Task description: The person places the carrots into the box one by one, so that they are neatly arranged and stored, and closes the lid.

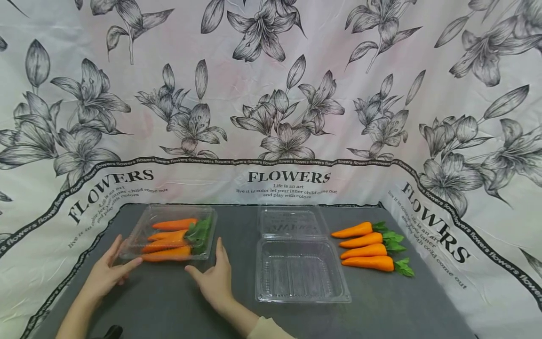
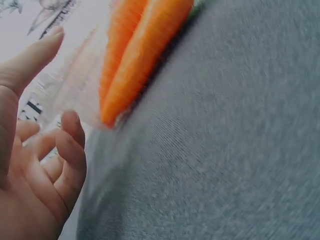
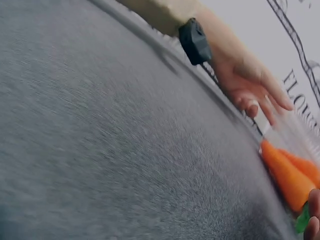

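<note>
A clear plastic container [image 1: 146, 219] sits at the left of the grey table with its lid down over several orange carrots [image 1: 175, 223]. The carrots' green tops point right. My left hand [image 1: 103, 273] is at the container's front left corner, thumb spread from the fingers. In the left wrist view, the fingers of this left hand [image 2: 45, 155] are loosely bent and hold nothing. Just off the front right corner is my right hand [image 1: 216, 280], its thumb and fingers apart and nothing in its grasp. Only its fingertips [image 3: 313, 212] show in the right wrist view.
A second clear container [image 1: 300, 270] stands at the middle with its lid [image 1: 292, 221] folded back. Right of it, several loose carrots [image 1: 366, 263] lie in a column. Flowered cloth [image 1: 279, 94] hangs behind the table [image 1: 381, 310]. A small black object [image 1: 113, 331] shows at the bottom edge.
</note>
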A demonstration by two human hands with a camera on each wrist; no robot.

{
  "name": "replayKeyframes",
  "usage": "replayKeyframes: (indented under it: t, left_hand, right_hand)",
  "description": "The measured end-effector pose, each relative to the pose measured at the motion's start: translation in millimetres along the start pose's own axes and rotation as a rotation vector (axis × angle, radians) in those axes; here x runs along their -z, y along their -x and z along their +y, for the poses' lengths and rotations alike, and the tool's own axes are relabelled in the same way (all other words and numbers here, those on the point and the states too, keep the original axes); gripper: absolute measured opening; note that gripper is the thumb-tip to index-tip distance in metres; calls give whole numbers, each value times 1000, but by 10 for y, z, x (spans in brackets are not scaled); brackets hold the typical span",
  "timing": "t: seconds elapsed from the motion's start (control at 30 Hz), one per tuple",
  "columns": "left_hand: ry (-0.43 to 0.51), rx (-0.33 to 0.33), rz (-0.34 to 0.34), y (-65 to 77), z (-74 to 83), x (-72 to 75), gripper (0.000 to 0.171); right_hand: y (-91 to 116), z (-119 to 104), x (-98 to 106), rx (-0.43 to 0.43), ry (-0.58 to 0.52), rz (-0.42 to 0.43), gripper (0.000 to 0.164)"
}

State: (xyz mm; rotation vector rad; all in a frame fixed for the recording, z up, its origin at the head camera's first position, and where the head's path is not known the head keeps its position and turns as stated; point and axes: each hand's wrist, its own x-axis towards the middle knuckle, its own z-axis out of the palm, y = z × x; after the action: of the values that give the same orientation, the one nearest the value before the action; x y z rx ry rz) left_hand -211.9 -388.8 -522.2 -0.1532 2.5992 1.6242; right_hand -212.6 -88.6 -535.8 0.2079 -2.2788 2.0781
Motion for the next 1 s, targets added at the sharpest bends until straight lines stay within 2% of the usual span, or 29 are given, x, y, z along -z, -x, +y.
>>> replayKeyframes:
  t: [0.2, 0.33, 0.43, 0.53, 0.63, 0.73, 0.9, 1.0]
  left_hand:
    - [48, 56, 98, 134, 112, 9, 101]
    - [47, 41, 173, 274, 235, -25, 95]
    - [-42, -17, 229, 390, 342, -78, 94]
    - [-178, -23, 272, 491, 483, -171, 96]
    - [-250, 30, 281, 561, 636, -308, 99]
    - [-259, 50, 261, 609, 758, -462, 102]
    - [-276, -41, 212, 665, 893, -748, 102]
    - [-270, -96, 177, 696, 976, -949, 102]
  right_hand:
    - [164, -143, 127, 20, -19, -40, 106]
    - [286, -244, 265, 45, -25, -96, 107]
    - [390, -333, 383, 105, -26, -151, 106]
    - [491, -378, 525, 200, -23, -197, 100]
    - [561, -366, 707, 273, -19, -239, 95]
    - [591, -347, 914, 369, 10, -289, 96]
    - [607, -336, 1289, 606, 118, -335, 104]
    - [617, -315, 1528, 694, 170, -335, 105]
